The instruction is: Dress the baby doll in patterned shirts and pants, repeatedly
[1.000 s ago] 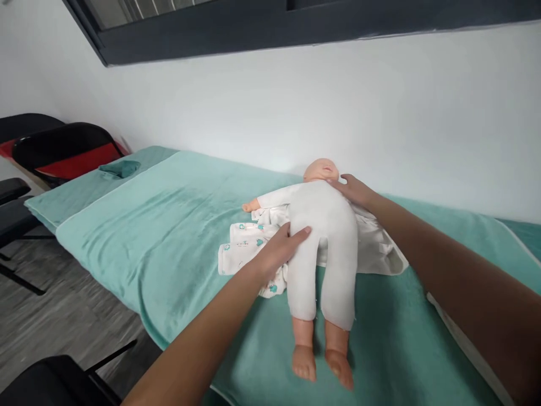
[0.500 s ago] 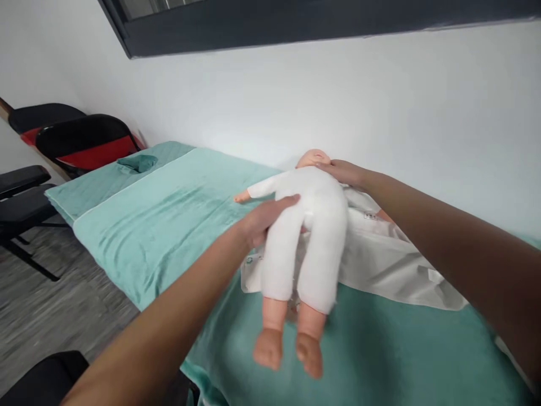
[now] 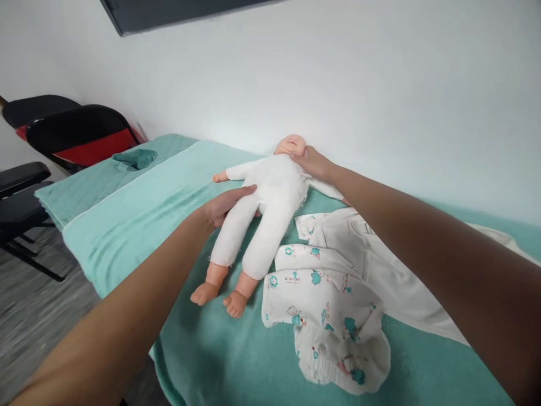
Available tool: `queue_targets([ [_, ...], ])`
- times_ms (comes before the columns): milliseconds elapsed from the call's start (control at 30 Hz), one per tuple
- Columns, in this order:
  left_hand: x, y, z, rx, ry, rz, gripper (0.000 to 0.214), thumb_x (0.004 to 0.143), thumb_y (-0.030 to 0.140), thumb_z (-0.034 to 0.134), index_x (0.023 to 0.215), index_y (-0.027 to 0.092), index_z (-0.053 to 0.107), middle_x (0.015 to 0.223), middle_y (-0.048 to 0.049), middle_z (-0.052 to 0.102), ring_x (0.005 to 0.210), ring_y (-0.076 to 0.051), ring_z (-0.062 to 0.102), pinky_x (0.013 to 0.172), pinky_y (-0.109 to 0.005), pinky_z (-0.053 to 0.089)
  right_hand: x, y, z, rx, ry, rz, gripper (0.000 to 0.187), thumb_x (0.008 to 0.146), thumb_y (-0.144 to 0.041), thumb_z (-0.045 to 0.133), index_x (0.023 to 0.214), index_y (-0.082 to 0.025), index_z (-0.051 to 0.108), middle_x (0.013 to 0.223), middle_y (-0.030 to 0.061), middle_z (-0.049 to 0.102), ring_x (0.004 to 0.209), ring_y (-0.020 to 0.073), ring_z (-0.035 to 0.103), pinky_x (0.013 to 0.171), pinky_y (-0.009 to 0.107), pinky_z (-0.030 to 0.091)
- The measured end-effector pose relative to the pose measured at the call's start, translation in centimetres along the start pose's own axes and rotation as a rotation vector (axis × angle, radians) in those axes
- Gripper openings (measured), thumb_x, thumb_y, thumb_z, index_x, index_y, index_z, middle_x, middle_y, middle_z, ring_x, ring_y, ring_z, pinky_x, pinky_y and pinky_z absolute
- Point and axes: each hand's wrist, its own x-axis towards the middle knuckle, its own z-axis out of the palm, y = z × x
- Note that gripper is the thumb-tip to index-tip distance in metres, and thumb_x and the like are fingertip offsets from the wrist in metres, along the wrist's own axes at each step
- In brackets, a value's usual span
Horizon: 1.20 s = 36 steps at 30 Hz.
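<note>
A teal-covered bed fills the view. On it, a printed baby garment lies at four o'clock from a white-bodied doll, head toward one o'clock. The left hand wraps closed fingers round the doll's hip; the right hand cradles its neck, fingers hidden, grip unclear.
</note>
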Motion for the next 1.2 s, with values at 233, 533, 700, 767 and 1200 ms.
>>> queue_targets([
  [233,-4.7,0.1,4.1,0.68,0.603,0.543,0.032,0.094,0.03,0.055,0.121,0.016,0.063,0.132,-0.0133,0.065,0.124,-0.028,0.059,0.109,-0.045,0.047,-8.5,6.2,-6.7,-0.367,0.001,0.323,0.07,0.102,-0.065,0.017,0.096,-0.017,0.067,0.105,0.0189,0.074,0.105,0.032,0.068,0.101,0.048,0.048],
  [533,-11.2,-0.9,15.7,1.189,-0.124,0.544,0.034,0.087,0.016,0.054,0.121,0.015,0.062,0.147,-0.0166,0.053,0.138,-0.033,0.047,0.104,-0.049,0.049,-23.5,6.9,-13.7,-0.635,-0.151,0.272,0.023,0.088,-0.045,0.06,0.098,-0.026,0.068,0.108,0.0121,0.073,0.101,0.0362,0.066,0.086,0.048,0.049],
  [700,-13.0,2.0,19.7,1.143,-0.064,0.909,0.024,0.085,0.016,0.061,0.108,0.02,0.068,0.164,-0.0132,0.034,0.154,-0.034,0.025,0.119,-0.053,0.034,-29.5,0.2,-13.5,-0.752,-0.137,-0.096,0.027,0.097,-0.033,0.043,0.11,-0.026,0.066,0.115,0.007,0.069,0.091,0.0255,0.066,0.071,0.035,0.044],
  [767,-13.8,3.2,21.7,1.121,-0.047,1.01,0.021,0.085,0.016,0.062,0.104,0.021,0.069,0.164,-0.0122,0.033,0.155,-0.032,0.023,0.121,-0.053,0.031,-32.3,-2.9,-13.6,-0.792,-0.154,-0.24,0.027,0.097,-0.026,0.042,0.108,-0.026,0.066,0.112,0.0054,0.068,0.081,0.0199,0.064,0.064,0.031,0.039],
  [1200,-18.9,8.2,25.4,1.333,0.448,0.927,0.025,0.095,0.023,0.049,0.116,0.025,0.062,0.111,-0.0096,0.061,0.094,-0.025,0.064,0.071,-0.034,0.048,-41.6,-6.9,-19.1,-0.686,0.054,0.172,0.024,0.096,-0.041,0.047,0.087,-0.025,0.062,0.085,0.0063,0.071,0.071,0.0233,0.062,0.057,0.031,0.036],
])
